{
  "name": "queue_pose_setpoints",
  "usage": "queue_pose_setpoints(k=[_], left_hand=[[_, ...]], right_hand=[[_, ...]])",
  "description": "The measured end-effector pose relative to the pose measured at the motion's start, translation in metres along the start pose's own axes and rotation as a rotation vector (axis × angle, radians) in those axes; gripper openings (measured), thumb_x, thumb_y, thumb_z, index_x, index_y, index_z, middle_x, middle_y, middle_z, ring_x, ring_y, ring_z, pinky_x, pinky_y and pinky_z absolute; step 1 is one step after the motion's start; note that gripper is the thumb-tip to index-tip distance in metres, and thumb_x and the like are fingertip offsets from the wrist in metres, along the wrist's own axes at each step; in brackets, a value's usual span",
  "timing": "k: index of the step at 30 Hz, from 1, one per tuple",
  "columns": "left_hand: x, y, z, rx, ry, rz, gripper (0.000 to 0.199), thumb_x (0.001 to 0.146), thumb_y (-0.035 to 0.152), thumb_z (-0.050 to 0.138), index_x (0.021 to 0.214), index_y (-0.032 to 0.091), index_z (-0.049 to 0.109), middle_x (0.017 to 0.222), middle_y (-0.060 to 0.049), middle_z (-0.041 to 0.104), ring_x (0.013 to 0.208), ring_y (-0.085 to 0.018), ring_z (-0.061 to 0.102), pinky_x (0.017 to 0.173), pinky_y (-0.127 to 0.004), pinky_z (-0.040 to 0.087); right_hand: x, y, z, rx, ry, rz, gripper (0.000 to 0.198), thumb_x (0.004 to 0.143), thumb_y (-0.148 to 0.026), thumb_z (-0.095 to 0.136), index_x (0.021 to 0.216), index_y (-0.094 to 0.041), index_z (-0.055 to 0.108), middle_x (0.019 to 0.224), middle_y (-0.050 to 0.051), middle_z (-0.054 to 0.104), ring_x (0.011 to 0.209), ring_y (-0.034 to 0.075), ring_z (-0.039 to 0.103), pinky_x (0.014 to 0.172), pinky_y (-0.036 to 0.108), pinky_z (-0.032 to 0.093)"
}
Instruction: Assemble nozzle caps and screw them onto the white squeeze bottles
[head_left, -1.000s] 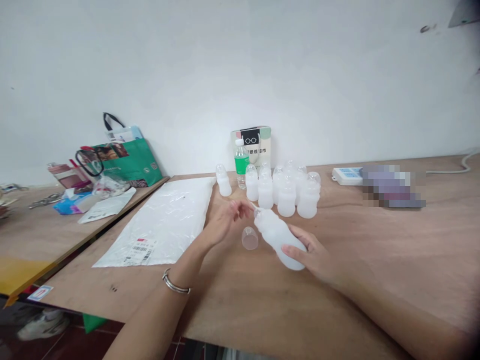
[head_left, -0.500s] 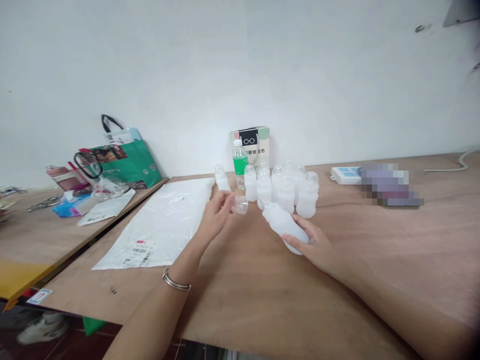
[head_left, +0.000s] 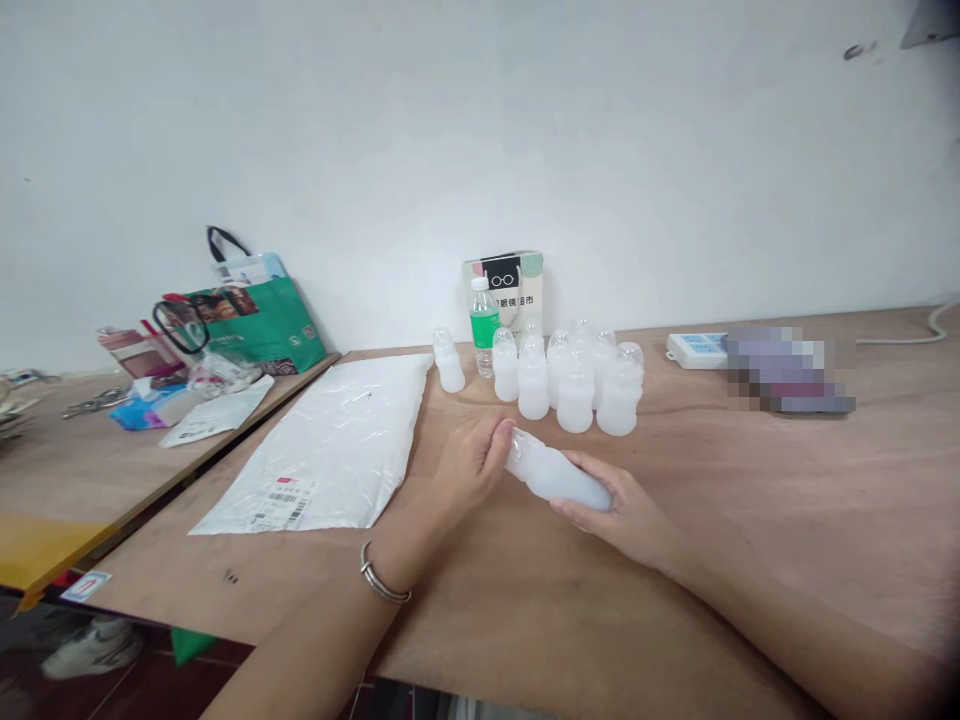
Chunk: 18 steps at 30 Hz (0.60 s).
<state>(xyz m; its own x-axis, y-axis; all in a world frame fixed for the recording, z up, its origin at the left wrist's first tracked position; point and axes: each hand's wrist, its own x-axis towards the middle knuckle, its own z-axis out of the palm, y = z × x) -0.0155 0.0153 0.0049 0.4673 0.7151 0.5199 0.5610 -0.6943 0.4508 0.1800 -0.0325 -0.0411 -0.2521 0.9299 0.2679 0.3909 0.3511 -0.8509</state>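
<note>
A frosted white baby bottle (head_left: 556, 474) lies tilted above the table, its base toward the right and its top toward the left. My right hand (head_left: 619, 505) is closed around the lower half of the bottle. My left hand (head_left: 476, 460) wraps the bottle's top end, closed on the clear cap (head_left: 517, 447), which is mostly hidden by the fingers. Behind my hands stands a group of similar capped bottles (head_left: 576, 395), close together. One more capped bottle (head_left: 449, 362) stands apart on the left.
A white plastic mailing bag (head_left: 330, 440) lies flat on the left of the wooden table (head_left: 480, 620). A green-labelled water bottle (head_left: 484, 330) and a paper bag (head_left: 529, 275) stand by the wall. At right sits a white control box (head_left: 697, 350). A green bag (head_left: 277, 325) is on the far left table.
My left hand has brought the clear cap rightward and down onto the top of the baby bottle. Held in my right hand, the bottle has tipped flatter.
</note>
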Motion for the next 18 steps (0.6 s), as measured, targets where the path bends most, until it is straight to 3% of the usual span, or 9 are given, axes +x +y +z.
queue_pose_setpoints(k=[7, 11, 14, 16, 18], left_hand=[[-0.007, 0.006, 0.008, 0.054, 0.058, -0.029, 0.036, 0.092, 0.030, 0.022, 0.071, 0.018, 0.049, 0.063, -0.002, 0.052, 0.056, -0.013, 0.046, 0.055, -0.027, 0.033], [0.000, 0.005, 0.002, 0.023, 0.024, 0.008, 0.038, 0.092, 0.033, 0.023, 0.074, 0.017, 0.052, 0.064, -0.002, 0.054, 0.058, -0.013, 0.048, 0.057, -0.027, 0.036], [0.004, 0.016, -0.012, 0.037, 0.048, 0.040, 0.032, 0.092, 0.034, 0.029, 0.096, 0.018, 0.056, 0.084, -0.005, 0.061, 0.076, -0.017, 0.055, 0.070, -0.030, 0.041], [-0.004, 0.030, -0.027, 0.039, 0.104, 0.052, 0.032, 0.089, 0.037, 0.039, 0.113, 0.020, 0.051, 0.104, -0.008, 0.058, 0.096, -0.021, 0.054, 0.082, -0.035, 0.041], [-0.021, 0.044, -0.044, -0.010, 0.134, 0.048, 0.037, 0.085, 0.038, 0.047, 0.119, 0.023, 0.048, 0.116, -0.009, 0.053, 0.107, -0.024, 0.049, 0.090, -0.038, 0.040]], right_hand=[[-0.004, -0.006, 0.003, 0.039, -0.048, -0.025, 0.037, 0.079, -0.042, 0.055, 0.111, -0.024, 0.055, 0.096, 0.002, 0.065, 0.081, 0.022, 0.061, 0.066, 0.031, 0.050], [-0.005, -0.009, 0.007, 0.047, -0.064, -0.051, 0.037, 0.081, -0.041, 0.054, 0.113, -0.024, 0.052, 0.099, 0.003, 0.063, 0.086, 0.022, 0.060, 0.074, 0.032, 0.049], [-0.006, -0.010, 0.006, 0.070, -0.065, -0.025, 0.042, 0.081, -0.042, 0.054, 0.119, -0.025, 0.046, 0.107, 0.004, 0.061, 0.094, 0.023, 0.059, 0.078, 0.033, 0.048], [-0.006, -0.007, 0.004, 0.084, -0.051, -0.017, 0.043, 0.081, -0.043, 0.054, 0.119, -0.025, 0.044, 0.110, 0.005, 0.059, 0.096, 0.023, 0.057, 0.079, 0.034, 0.048], [-0.005, -0.002, 0.001, 0.106, -0.020, -0.025, 0.044, 0.081, -0.042, 0.054, 0.120, -0.024, 0.042, 0.112, 0.007, 0.057, 0.101, 0.024, 0.055, 0.083, 0.035, 0.048]])
